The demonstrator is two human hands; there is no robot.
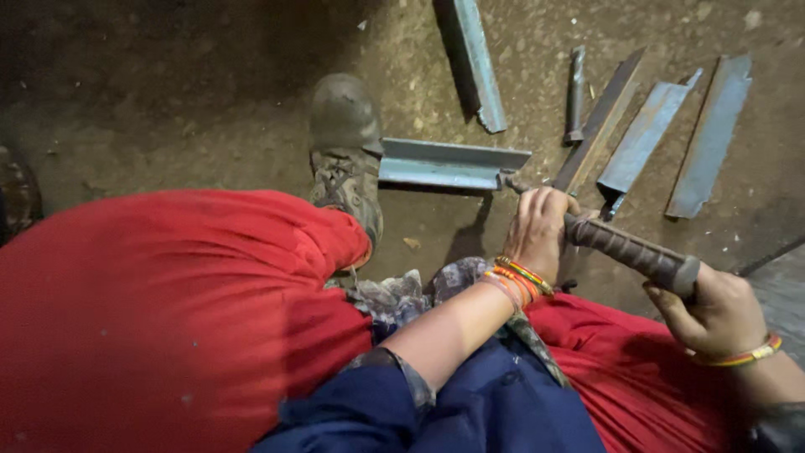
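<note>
Red cloth point(168, 319) over the person's knees fills the near half of the view, with a blue garment point(495, 411) between the legs, so little open room shows close in. Just beyond the cloth, the right hand point(713, 315), a bangle at its wrist, is clenched around the near end of a dark ribbed steel rod point(633, 252). The rod slants up and to the left from that grip to the left hand point(538, 226), which wears several coloured bangles and is closed over the rod's far part; its tip is hidden past the fingers. The left hand sits just beside the right end of a short blue-grey angle iron point(449, 164) lying flat on the dirt floor point(210, 109); whether rod and iron touch cannot be told. A worn boot point(345, 143) stands on the floor at that angle iron's left end, touching or overlapping it. Farther off, more angle-iron pieces point(646, 134) lie fanned on the floor to the right, near one another, with a small dark bar point(575, 92) among them and another long angle piece point(480, 63) reaching toward the top edge. Bare, dim floor stretches to the left of the boot. A darker slab edge point(776, 277) cuts the lower right corner.
</note>
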